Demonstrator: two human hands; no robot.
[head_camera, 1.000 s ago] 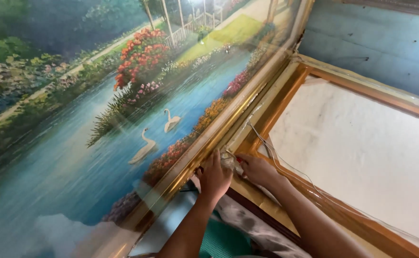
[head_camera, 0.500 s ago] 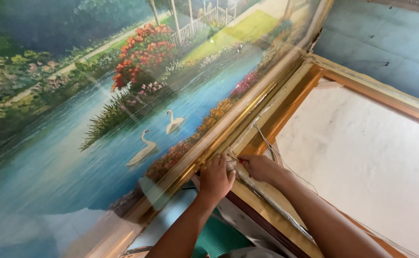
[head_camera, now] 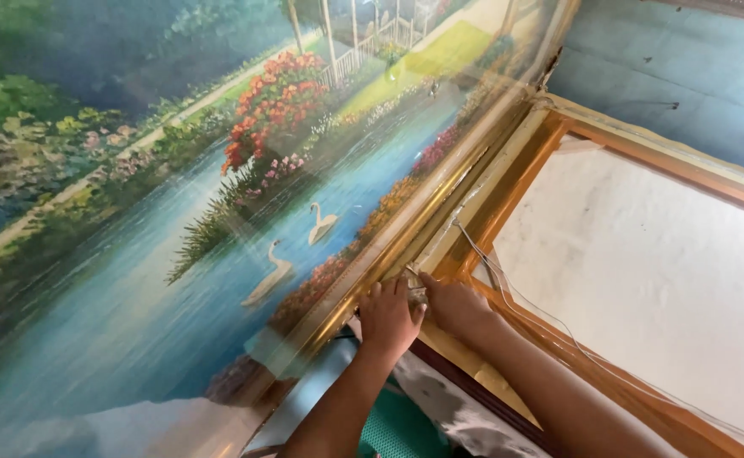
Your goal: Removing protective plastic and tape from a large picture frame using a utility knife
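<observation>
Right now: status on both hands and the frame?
Left hand and right hand together at gold frame edge, pinching something small, unclear. Landscape painting beside. Thin wire trails past right wrist.

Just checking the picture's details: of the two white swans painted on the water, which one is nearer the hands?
The lower swan, painted left of and below the other swan, is nearer the left hand at the gold frame.

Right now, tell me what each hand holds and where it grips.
Both the left hand and right hand pinch something small and pale against the gilded picture frame edge; what it is cannot be told.
</observation>
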